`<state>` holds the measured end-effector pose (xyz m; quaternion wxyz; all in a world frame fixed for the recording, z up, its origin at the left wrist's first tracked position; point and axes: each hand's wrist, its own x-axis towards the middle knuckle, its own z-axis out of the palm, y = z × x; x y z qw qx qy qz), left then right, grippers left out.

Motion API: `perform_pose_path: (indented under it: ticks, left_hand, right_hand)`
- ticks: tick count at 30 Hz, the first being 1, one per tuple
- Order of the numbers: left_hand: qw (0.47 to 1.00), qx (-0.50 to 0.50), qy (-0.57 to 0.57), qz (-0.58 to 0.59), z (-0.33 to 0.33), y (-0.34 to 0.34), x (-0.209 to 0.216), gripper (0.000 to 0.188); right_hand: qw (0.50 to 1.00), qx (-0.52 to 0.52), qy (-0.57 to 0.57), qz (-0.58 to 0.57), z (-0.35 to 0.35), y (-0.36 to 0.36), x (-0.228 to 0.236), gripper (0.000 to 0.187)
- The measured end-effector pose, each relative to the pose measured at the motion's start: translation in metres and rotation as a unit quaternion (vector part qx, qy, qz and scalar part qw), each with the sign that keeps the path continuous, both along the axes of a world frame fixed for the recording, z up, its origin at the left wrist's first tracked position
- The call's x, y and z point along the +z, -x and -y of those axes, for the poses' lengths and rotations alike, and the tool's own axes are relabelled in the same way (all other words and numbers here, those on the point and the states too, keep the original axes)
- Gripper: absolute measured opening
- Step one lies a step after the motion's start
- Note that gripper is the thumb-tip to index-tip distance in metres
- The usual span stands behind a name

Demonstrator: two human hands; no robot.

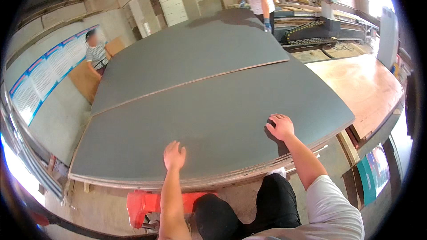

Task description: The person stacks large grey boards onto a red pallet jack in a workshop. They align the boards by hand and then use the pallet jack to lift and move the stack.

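Near grey panel (218,122) spans centre to 6 o'clock, far grey panel (191,55) toward 12; left hand (174,155) at 7 o'clock, right hand (282,127) near 4; grip open on both, seemingly palm-down on the near grey panel (nothing clasped); step looks like steadying or positioning; shifting it would call for even pressure from both sides.

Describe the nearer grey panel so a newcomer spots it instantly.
Find the big sheet stack mid-scene. On its near side, below the left hand and right hand, lies the grey panel. Unlike the grey sheet beyond, it sits lower, partly covered by that sheet.
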<state>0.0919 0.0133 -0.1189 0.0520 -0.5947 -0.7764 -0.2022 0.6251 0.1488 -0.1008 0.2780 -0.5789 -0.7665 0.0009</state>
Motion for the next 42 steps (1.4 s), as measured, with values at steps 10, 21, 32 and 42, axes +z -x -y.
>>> perform_pose_path:
  ticks: [10,21,32,42]
  left_hand:
    - [1.000,0.006,-0.008,0.015,0.001,-0.011,0.006,0.049]
    - [0.997,-0.073,0.010,-0.025,0.019,0.012,-0.008,0.054]
    - [0.998,0.015,-0.051,-0.025,0.077,0.028,0.000,0.040]
    - [0.998,0.057,-0.035,-0.012,0.075,0.014,0.008,0.045]
  right_hand:
    - [1.000,-0.005,0.009,0.003,0.005,-0.009,-0.003,0.044]
    - [0.999,-0.003,0.045,0.002,0.000,-0.008,0.003,0.048]
    - [0.999,-0.029,-0.016,0.001,-0.004,-0.008,-0.014,0.040]
    - [0.999,0.023,0.035,0.032,0.009,-0.016,0.000,0.056]
